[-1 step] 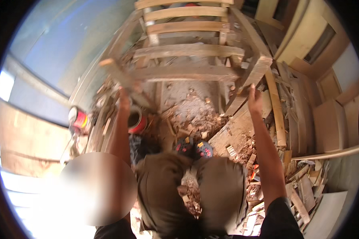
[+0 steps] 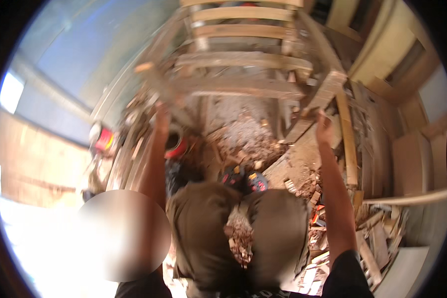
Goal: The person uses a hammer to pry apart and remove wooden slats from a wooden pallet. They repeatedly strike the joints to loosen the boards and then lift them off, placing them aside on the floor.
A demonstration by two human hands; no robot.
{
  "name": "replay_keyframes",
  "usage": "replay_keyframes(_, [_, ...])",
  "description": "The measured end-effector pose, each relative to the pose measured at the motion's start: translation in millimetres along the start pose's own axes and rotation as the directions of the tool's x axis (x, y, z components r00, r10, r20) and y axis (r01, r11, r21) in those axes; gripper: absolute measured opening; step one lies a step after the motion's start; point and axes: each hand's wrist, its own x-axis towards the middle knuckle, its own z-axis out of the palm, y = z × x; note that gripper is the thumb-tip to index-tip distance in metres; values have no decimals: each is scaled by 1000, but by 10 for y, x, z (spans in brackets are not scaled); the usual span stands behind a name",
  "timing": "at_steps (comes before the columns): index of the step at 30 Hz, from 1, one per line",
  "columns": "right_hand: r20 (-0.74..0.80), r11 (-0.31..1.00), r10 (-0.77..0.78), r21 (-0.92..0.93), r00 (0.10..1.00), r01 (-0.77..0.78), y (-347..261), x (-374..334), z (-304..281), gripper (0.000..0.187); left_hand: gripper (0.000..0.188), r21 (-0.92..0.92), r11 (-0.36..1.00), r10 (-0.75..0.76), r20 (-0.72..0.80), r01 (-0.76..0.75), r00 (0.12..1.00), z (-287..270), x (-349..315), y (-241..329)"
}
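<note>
In front of me stands a bare wooden chair frame [image 2: 241, 88], with a slatted back, two arms and an open gap where a seat would be. My left hand [image 2: 161, 116] is closed on the left front leg, below the end of that arm, somewhat smeared by motion. On the other side, my right hand [image 2: 324, 128] grips the right front leg just under the arm's corner, thumb up. Through the gap, wood chips and scraps [image 2: 243, 134] show on the floor. My knees are bent toward the frame.
A red-banded can [image 2: 176, 144] stands right of my left forearm, another can [image 2: 102, 136] farther left. Boards and panels [image 2: 407, 149] lean at the right. Offcuts [image 2: 377, 243] are heaped at the lower right. A wooden strip [image 2: 348, 144] lies beside my right hand.
The chair frame, hands and surroundings all sit slightly farther right in the picture, as the view has shifted. Both hands stay on the front legs.
</note>
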Motion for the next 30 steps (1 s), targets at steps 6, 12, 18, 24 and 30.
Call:
replay_keyframes(6, [742, 941, 286, -100, 606, -322, -874, -251, -667, 44, 40, -82, 980, 187, 64, -182, 980, -598, -1614, 539])
replay_keyframes(12, [763, 947, -198, -13, 616, 321, -3118, -406, -433, 58, 43, 329, 906, 290, -27, -266, 957, -1940, -2556, 207])
replay_keyframes(18, [783, 694, -580, 330, 224, 640, -3913, -1328, 479, 47, 71, 808, 443, -189, -340, 388, 921, -2503, -3160, -2001])
replay_keyframes(24, [872, 729, -376, 68, 315, 681, -3121, -1616, 644, 45, 97, 895, 202, -353, -312, 398, 882, -2118, -3453, -2814])
replay_keyframes(30, [966, 765, -8, -161, 260, 623, -2656, -1212, 374, 43, 78, 882, 328, -263, -259, 339, 929, -2454, -3435, -3007])
